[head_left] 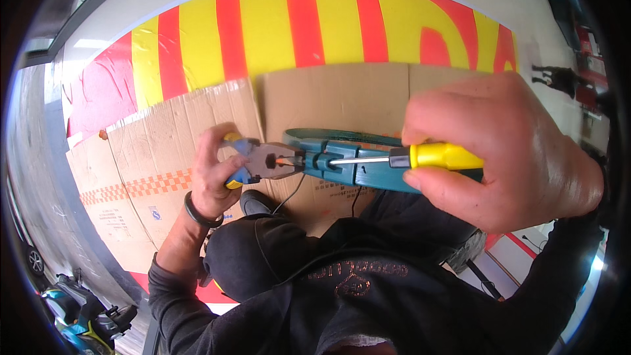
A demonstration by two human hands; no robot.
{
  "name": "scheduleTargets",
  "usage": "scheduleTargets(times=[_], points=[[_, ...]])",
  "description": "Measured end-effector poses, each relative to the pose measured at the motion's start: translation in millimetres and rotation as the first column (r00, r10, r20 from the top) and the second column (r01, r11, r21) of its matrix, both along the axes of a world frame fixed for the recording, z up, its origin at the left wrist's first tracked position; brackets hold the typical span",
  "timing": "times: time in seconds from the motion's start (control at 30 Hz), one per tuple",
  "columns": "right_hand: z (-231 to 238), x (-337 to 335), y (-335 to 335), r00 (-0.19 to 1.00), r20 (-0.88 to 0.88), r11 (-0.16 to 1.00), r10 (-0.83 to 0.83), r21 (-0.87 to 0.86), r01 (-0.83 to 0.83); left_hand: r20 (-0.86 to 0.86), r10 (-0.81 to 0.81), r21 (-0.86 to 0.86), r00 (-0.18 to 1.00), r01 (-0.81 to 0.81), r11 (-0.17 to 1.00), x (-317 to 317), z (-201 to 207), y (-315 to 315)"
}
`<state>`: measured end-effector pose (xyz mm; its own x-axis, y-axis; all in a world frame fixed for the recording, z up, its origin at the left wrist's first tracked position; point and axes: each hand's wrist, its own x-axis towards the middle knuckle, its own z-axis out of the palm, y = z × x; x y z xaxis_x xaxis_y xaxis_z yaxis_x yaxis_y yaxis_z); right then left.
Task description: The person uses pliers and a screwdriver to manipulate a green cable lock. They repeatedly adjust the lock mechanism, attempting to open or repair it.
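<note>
My left hand (213, 171) is closed round the blue-and-yellow handles of a pair of pliers (268, 160). The jaws point right and meet the left end of a long teal plastic part (381, 175), with a small orange-brown piece showing in the jaw opening. A screwdriver (437, 156) with a yellow handle is gripped in my right hand (509, 151). Its metal shaft lies over the teal part, and the tip rests in or against a slot near that part's left end. A teal loop (342, 135) curves behind the part. Its right end is hidden by my right hand.
Flattened cardboard (148, 144) lies beneath my hands, on a red-and-yellow printed sheet (269, 29). Thin dark cables (292, 196) hang below the teal part. My dark-clothed knee (259, 256) is close below the pliers. A teal-and-black machine (82, 315) stands at lower left.
</note>
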<state>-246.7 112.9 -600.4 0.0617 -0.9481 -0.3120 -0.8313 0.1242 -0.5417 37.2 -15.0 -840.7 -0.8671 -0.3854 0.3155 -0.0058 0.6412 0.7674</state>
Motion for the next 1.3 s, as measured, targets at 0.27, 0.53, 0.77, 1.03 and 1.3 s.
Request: scheduleTargets(times=[0.27, 0.53, 0.77, 1.03, 1.3], points=[[2.0, -14.0, 23.0, 0.993, 0.116, 0.994, -0.033, 0.107, 0.020, -0.006, 0.016, -0.209, 1.000, -0.017, 0.978, -6.2, 15.3, -3.7], [-7.5, -26.9, 60.6, 0.949, 0.219, 0.974, -0.225, 0.061, 0.217, 0.128, -0.088, -0.293, 0.988, 0.122, 0.948, -31.4, 66.4, -10.1], [-22.2, -37.6, 161.8, 0.920, 0.101, 0.921, -0.378, -0.066, 0.385, 0.290, -0.289, -0.408, 0.912, 0.391, 0.825, -92.3, 95.5, 18.6], [-72.5, -22.8, 219.0, 0.892, 0.038, 0.887, -0.450, -0.096, 0.451, 0.385, -0.366, -0.391, 0.847, 0.509, 0.767, -109.7, 79.5, 52.8], [-62.7, 8.0, 237.6, 0.774, -0.241, 0.790, -0.585, -0.385, 0.477, 0.357, -0.315, -0.422, 0.879, 0.453, 0.785, -118.7, 79.1, 67.1]])
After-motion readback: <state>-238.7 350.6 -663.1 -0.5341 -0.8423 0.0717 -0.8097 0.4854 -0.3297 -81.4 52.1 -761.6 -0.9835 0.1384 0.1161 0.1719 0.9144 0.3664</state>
